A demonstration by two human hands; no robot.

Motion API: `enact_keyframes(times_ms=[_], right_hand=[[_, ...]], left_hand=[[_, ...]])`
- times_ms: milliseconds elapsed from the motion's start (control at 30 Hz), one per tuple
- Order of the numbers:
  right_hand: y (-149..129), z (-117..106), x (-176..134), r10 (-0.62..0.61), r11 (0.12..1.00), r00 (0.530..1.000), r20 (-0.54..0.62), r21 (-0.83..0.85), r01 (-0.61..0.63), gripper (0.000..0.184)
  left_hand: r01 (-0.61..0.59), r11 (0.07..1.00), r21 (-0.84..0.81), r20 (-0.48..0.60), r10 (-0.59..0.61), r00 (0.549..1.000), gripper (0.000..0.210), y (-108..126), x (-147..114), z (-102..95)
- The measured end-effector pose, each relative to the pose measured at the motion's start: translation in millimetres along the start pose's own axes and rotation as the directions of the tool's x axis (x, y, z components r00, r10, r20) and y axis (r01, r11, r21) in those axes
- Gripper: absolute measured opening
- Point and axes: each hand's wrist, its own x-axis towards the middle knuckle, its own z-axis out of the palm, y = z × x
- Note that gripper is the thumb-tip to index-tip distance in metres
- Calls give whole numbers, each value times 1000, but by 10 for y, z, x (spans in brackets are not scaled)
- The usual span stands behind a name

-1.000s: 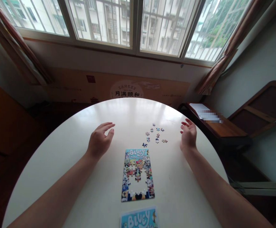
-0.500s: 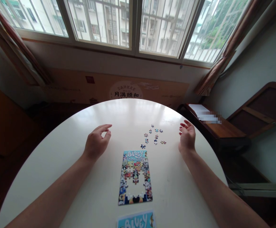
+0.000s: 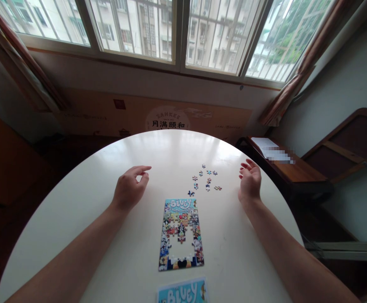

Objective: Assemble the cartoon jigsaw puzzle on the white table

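A partly filled jigsaw puzzle lies flat on the white round table, with a bare gap in its middle and lower part. Beyond its top edge, several loose puzzle pieces are scattered. My left hand rests on the table left of the puzzle, fingers stretched forward and the thumb apart from them, holding nothing. On the right, my right hand lies on its side beyond the loose pieces, its fingers loosely curled and apart, with nothing in it. Neither hand touches the puzzle or the pieces.
Cut off by the bottom of the view is a blue card lettered "Bluey". The table has a rounded far edge. Behind it stands a large printed board under the windows. At right, papers lie on a wooden bench.
Both hands keep their pose and place on the table. The view has shifted very slightly; the puzzle and loose pieces stay where they were.
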Motion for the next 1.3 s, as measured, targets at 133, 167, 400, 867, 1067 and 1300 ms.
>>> enact_keyframes(times_ms=[133,167,400,867,1067,1300], right_hand=[[-32,-1,-6,-5,1000,1000,-1,-3,5,48],[-39,-1,-7,-4,1000,1000,-1,-4,4,48],[-52,7,-14,0,1000,1000,-4,5,0,48],[-70,-21,7,33,999,999,-14,6,-33,49],[-38,-38,30,51,996,998,23,-72,-49,51],[-58,-41,35,144,955,961,236,-286,-73,52]], left_hand=[[25,999,-25,3,-25,1000,39,6,-5,0],[32,999,-35,4,-32,999,41,12,-7,-1],[42,998,-53,15,-41,999,45,45,-7,-5],[52,997,-59,22,-51,998,44,14,-5,0],[48,997,-58,23,-47,999,42,-5,0,15],[36,998,-50,25,-35,999,39,-19,-3,15]])
